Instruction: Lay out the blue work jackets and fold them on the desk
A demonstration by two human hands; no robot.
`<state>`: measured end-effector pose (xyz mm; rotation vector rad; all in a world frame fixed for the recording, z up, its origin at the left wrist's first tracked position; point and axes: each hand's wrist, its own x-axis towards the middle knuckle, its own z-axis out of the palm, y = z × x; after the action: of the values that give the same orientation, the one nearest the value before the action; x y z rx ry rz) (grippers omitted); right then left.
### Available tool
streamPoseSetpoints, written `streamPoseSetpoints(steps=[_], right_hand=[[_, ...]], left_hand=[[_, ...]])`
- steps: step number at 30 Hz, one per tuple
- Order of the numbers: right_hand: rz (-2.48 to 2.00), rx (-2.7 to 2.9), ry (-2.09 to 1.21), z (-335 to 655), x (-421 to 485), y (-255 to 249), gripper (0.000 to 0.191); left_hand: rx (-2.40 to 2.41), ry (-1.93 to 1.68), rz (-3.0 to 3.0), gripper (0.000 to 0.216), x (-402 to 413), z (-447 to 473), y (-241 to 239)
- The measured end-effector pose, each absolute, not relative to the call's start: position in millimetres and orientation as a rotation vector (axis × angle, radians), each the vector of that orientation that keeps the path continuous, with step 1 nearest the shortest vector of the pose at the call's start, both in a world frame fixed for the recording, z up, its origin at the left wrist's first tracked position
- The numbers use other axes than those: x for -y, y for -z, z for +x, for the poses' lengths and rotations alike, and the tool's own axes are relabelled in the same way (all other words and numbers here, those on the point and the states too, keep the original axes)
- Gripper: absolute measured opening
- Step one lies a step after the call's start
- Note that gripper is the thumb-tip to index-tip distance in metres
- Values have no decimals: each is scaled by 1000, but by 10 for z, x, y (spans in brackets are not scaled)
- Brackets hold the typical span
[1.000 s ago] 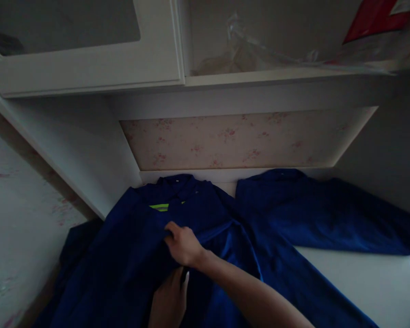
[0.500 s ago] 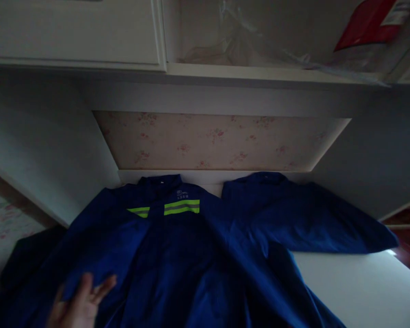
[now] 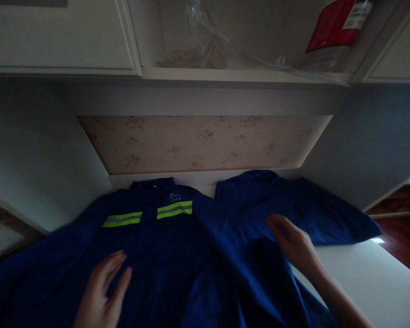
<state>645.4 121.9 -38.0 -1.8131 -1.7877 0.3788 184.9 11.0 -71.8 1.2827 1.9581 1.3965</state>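
Note:
A dark blue work jacket [image 3: 164, 246] lies spread out, collar away from me, with yellow-green reflective strips across the chest and a small pale logo. My left hand [image 3: 102, 291] is over its left-hand front panel, thumb and fingers apart, holding nothing. Above the jacket's right-hand sleeve [image 3: 225, 241] is my right hand [image 3: 292, 239], its fingers loosely curled with a gap at the thumb; no cloth shows in it. A second blue garment [image 3: 259, 200] with a collar lies to the right, partly covered by the jacket's sleeve.
Both garments rest on a white surface [image 3: 369, 269], bare at the right. Side panels rise left and right, with floral wallpaper [image 3: 205, 141] behind. Overhead, an open cupboard shelf [image 3: 246, 75] holds clear plastic wrapping [image 3: 208, 45] and a red package [image 3: 331, 27].
The jacket's left-hand front has been laid flatter, showing more of its reflective strip. My left hand has moved right, and my right hand has come into view. The view has shifted slightly.

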Motion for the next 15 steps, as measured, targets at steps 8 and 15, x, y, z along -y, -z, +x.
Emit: streamPoseSetpoints(steps=[8, 15], right_hand=[[-1912, 2503, -634, 6714, -1939, 854, 95], [-1821, 2511, -148, 6762, -1835, 1379, 67]], left_hand=[[-1819, -965, 1709, 43, -832, 2444, 819], [-1878, -860, 1836, 48, -969, 2474, 712]])
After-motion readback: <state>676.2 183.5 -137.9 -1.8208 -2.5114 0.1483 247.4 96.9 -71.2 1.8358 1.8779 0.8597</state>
